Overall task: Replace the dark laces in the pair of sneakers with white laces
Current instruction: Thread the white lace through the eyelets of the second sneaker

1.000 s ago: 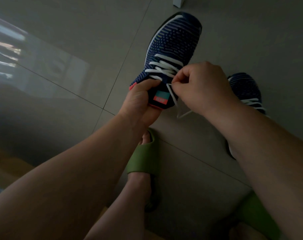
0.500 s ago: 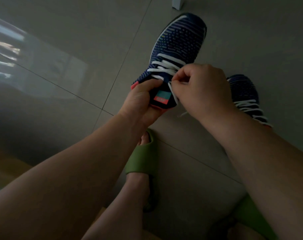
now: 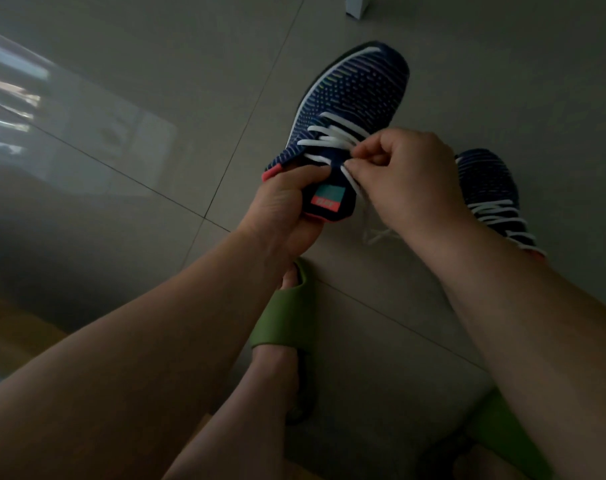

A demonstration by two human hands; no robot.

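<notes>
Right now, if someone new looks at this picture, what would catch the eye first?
The navy sneaker in the upper middle, with bright white laces crossing it. The left hand grips its heel end while the right hand pinches a lace end beside the tongue. Next come the green slipper on the foot below, and the second sneaker on the floor, partly behind the right arm.

2 navy sneakers [image 3: 357,98] [image 3: 488,185], 2 green slides [image 3: 287,323] [image 3: 509,441], 2 hands [image 3: 284,209] [image 3: 409,178].

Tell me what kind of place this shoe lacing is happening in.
Probably indoors at home, though little of the room shows. The floor is glossy large grey tile, the person wears green house slippers, and a strip of wooden surface runs along the left edge.
</notes>
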